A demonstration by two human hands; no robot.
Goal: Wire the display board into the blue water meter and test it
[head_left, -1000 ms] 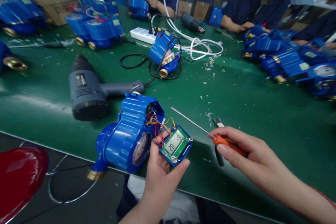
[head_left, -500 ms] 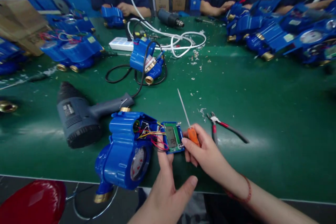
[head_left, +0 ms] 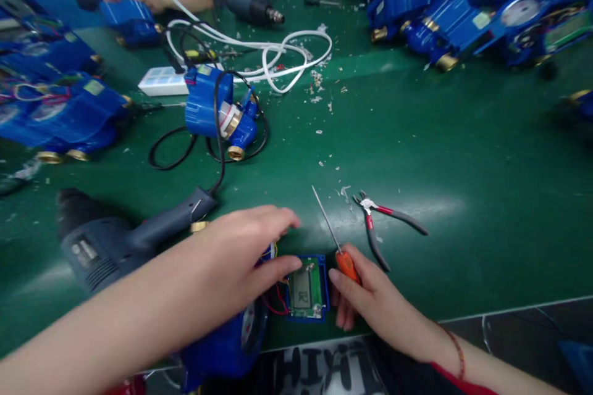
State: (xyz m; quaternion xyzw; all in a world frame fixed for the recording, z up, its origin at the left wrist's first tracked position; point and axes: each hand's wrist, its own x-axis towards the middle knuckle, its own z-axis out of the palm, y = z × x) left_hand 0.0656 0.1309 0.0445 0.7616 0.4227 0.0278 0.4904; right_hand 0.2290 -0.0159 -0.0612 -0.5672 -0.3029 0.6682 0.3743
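My right hand (head_left: 365,290) is closed round the orange handle of a screwdriver (head_left: 345,262), whose thin shaft points away from me. Just left of it lies a small circuit board with a display (head_left: 303,296) in a blue frame. My left hand (head_left: 250,247) is over the wires and the blue water meter (head_left: 217,345), fingers stretched out and apart, with nothing seen in them. Red and yellow wires run from the board under that hand. My left forearm hides most of the meter. Red-handled cutting pliers (head_left: 370,210) lie beyond my right hand.
A grey heat gun (head_left: 97,241) lies at the left, partly behind my forearm. Further back are another blue meter (head_left: 204,105), a white power strip (head_left: 162,81) and a looped white cable (head_left: 296,68). More meters (head_left: 454,24) are piled at the right. Co-workers sit opposite.
My left hand has let go of the circuit board and risen over the meter. The board now lies on the table. My right hand still holds the screwdriver. The view has shifted.
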